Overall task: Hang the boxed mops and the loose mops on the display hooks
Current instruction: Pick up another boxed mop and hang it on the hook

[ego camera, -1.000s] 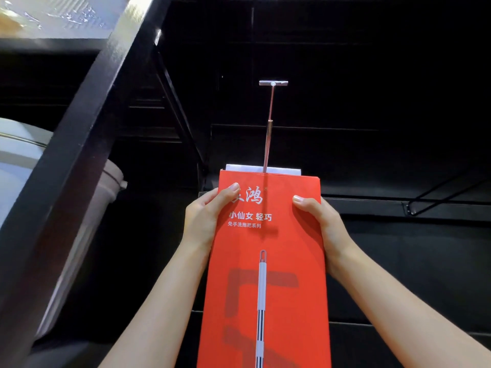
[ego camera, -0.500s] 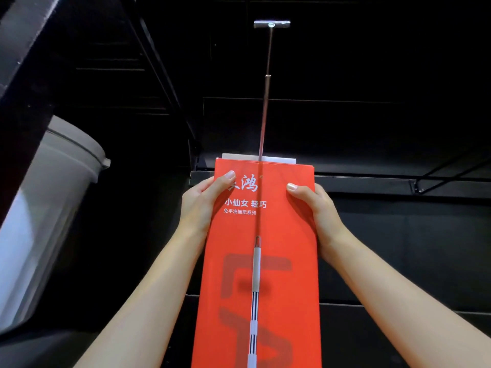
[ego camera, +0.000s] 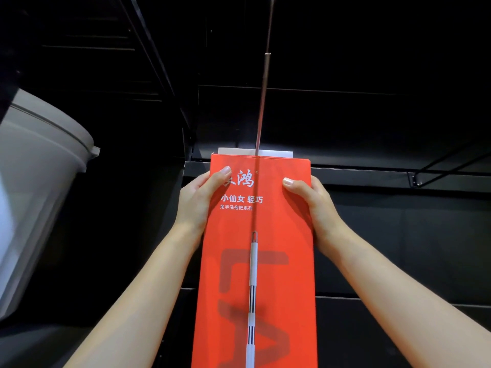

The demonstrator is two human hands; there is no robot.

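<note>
At the far left a pale round bin (ego camera: 39, 187) leans into view, blurred, well apart from the work. Next comes the left hand (ego camera: 198, 200), its thumb laid across the red face of the boxed mop (ego camera: 257, 261) near the top left corner while the other fingers wrap round behind the edge, out of sight. The box stands upright with its long axis running from the bottom of the view straight up, and a white tab (ego camera: 276, 152) shows just behind its top edge. The display hook (ego camera: 264, 75), a thin metal rod, runs down from a plate at the top edge of the view and meets the middle of the box's top edge, lying almost in line with the box's long axis; whether the rod has already passed through the tab cannot be told from here. So the coming move seems to turn on keeping the tab centred on that rod. On the other side the right hand (ego camera: 310, 203) mirrors the first, thumb on the face, fingers clamped round the right edge; both hands sit equally near the hook. A second, bare black hook (ego camera: 446, 160) juts out at the right. Counted: one boxed mop, two hooks, one bin, no loose mops visible
</note>
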